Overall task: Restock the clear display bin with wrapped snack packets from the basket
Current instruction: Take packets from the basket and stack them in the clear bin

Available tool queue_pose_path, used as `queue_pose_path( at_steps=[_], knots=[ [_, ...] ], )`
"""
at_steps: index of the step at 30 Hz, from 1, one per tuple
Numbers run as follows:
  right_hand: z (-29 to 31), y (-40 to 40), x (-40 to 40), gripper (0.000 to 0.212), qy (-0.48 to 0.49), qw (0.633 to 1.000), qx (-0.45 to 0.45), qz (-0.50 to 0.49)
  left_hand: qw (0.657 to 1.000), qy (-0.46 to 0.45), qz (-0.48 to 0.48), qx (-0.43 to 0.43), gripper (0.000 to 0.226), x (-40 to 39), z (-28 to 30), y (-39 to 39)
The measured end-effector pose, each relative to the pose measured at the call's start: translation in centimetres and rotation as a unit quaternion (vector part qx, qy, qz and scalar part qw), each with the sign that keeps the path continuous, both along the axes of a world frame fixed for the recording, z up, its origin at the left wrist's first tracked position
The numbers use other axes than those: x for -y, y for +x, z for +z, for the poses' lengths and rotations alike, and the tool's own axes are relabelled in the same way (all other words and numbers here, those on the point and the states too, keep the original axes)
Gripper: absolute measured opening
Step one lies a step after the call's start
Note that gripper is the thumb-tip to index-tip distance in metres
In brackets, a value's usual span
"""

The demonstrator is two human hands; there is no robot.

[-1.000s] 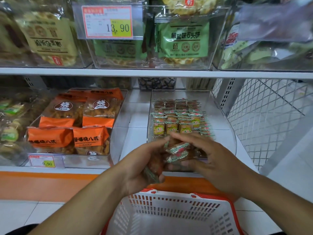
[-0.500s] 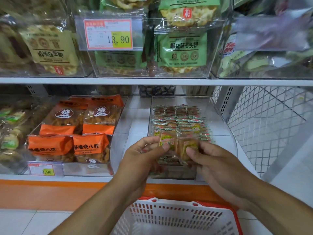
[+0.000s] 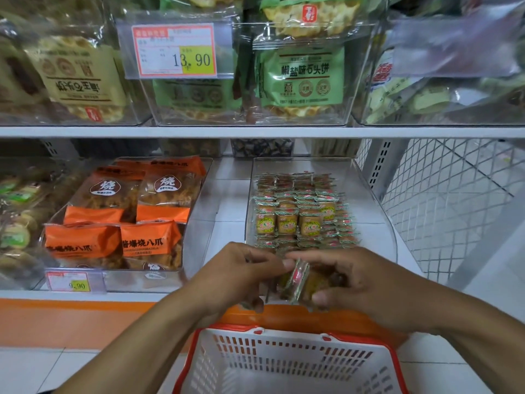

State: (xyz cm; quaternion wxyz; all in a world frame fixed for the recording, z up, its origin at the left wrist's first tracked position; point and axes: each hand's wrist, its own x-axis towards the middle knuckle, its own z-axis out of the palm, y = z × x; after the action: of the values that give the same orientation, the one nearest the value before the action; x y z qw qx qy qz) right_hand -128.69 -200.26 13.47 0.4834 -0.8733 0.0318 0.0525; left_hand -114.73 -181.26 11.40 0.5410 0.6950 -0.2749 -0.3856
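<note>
- Here, both hands meet at the front edge of the clear display bin (image 3: 377, 220), above the basket (image 3: 287, 362).
- The right hand (image 3: 360, 282) grasps a small clutch of wrapped snack packets (image 3: 297, 280); the left hand (image 3: 241, 271) pinches their near side.
- Packets look light, crinkly and slippery: best held across the flat faces, not by the crimped ends.
- Rows already fill the bin's back.

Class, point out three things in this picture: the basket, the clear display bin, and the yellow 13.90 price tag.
basket (image 3: 287, 329): head view, on its red front rim.
clear display bin (image 3: 369, 191): head view, on its transparent right wall.
13.90 price tag (image 3: 196, 60): head view, on the yellow patch with the printed price.
</note>
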Motion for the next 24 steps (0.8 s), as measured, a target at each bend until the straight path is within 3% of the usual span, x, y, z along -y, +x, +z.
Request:
queue_pose_path(
  at_steps=[3, 6, 9, 11, 13, 16, 21, 24],
  knots=[
    [-0.3, -0.1, -0.2, 0.062, 0.033, 0.998, -0.042, 0.024, 1.0, 0.014, -0.001, -0.025, 0.039, 0.6, -0.6, -0.6],
    [-0.2, -0.2, 0.0, 0.063, 0.082, 0.994, -0.078, 0.005, 0.989, 0.01, 0.062, -0.137, 0.052, 1.5, -0.7, -1.1],
    [0.0, -0.2, 0.5, 0.04, 0.164, 0.983, -0.075, -0.024, 0.943, -0.076, 0.084, -0.311, 0.04, 1.8, 0.1, -1.2],
    [0.3, -0.1, 0.9, 0.036, 0.269, 0.958, -0.061, -0.08, 0.91, -0.153, 0.115, -0.367, 0.046, 1.7, 0.5, -0.9],
    [0.6, -0.1, 1.2, 0.041, 0.386, 0.915, -0.053, -0.104, 0.903, -0.21, 0.155, -0.342, 0.059, 1.6, 0.7, -0.5],
    [1.2, -0.2, 1.2, 0.042, 0.472, 0.876, -0.043, -0.089, 0.921, -0.24, 0.178, -0.25, 0.054, 1.5, 0.8, -0.2],
    [1.3, 0.0, 1.2, 0.044, 0.454, 0.888, -0.024, -0.07, 0.931, -0.248, 0.2, -0.176, 0.064, 1.0, 0.5, -0.1],
    [1.0, 0.1, 1.1, 0.047, 0.475, 0.877, -0.021, -0.063, 0.937, -0.242, 0.192, -0.162, 0.062, 1.0, 0.5, -0.3]
  ],
)
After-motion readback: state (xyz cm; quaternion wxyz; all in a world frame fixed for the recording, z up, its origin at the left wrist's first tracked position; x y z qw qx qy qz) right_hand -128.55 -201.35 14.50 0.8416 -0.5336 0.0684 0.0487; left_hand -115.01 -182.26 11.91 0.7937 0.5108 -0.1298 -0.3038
